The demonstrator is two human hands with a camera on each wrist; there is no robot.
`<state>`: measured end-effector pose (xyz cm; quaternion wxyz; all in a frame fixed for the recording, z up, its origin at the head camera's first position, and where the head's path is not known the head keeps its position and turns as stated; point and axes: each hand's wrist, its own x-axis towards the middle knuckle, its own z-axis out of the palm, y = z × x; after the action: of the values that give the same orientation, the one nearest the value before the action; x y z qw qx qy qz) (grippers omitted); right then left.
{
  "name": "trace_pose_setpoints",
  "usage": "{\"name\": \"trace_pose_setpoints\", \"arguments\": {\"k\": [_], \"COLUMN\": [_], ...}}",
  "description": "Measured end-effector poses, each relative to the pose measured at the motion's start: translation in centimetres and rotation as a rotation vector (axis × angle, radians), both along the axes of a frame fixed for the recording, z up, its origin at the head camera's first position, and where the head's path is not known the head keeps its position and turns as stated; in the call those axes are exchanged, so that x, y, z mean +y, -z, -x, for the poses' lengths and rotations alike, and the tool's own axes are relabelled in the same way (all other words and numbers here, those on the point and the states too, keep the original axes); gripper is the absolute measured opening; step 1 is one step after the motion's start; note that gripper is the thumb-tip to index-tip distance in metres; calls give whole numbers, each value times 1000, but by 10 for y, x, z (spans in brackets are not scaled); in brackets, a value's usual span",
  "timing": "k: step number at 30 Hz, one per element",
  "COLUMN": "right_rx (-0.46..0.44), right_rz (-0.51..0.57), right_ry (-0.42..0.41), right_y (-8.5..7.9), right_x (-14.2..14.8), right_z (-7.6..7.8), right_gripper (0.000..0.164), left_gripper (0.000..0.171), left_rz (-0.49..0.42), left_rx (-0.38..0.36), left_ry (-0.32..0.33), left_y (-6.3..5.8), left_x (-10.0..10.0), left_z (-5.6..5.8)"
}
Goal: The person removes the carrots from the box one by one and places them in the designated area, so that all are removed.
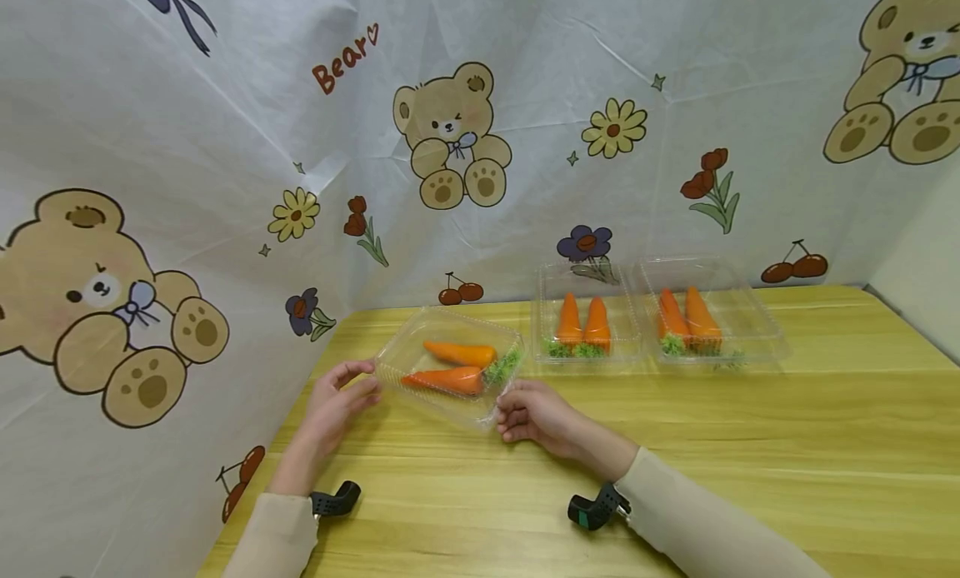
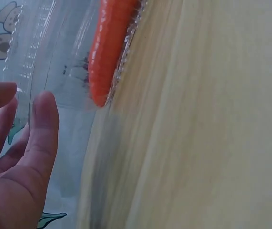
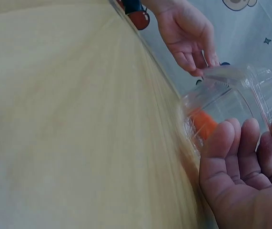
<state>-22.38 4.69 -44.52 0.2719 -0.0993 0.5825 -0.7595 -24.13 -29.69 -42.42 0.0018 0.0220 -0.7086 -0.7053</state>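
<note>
A clear plastic clamshell box (image 1: 442,407) is held between the two hands, over the left part of the table. Inside lie two orange carrots (image 1: 453,380) with frilly green tops (image 1: 502,367) toward the right end. My left hand (image 1: 337,399) is at the box's left end, thumb and fingers on either side of its edge. The left wrist view shows that thumb (image 2: 44,112) in front of the clear plastic. My right hand (image 1: 536,416) pinches the near right corner; in the right wrist view its curled fingers (image 3: 250,152) partly hide the box.
Two more clear boxes stand at the table's back, a left one (image 1: 542,311) and a right one (image 1: 750,324), each with two carrots. Behind the wooden table (image 1: 750,461) hangs a white sheet (image 1: 525,28) printed with bears and flowers. Black cameras are strapped to both wrists.
</note>
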Motion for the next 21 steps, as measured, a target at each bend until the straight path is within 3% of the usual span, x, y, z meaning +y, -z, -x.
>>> {"name": "trace_pose_setpoints", "arguments": {"k": [7, 13, 21], "right_rx": [5, 11, 31], "right_rz": [5, 3, -15], "right_ry": [-49, -82, -87], "right_y": [1, 3, 3], "right_x": [5, 9, 13], "right_z": [8, 14, 22], "right_gripper": [9, 9, 12], "left_gripper": [14, 14, 20], "left_rz": [14, -38, -55], "left_rx": [52, 91, 99], "left_ry": [79, 138, 203], "left_y": [8, 12, 17], "left_x": [-15, -23, -30], "left_z": [-1, -4, -6]}}
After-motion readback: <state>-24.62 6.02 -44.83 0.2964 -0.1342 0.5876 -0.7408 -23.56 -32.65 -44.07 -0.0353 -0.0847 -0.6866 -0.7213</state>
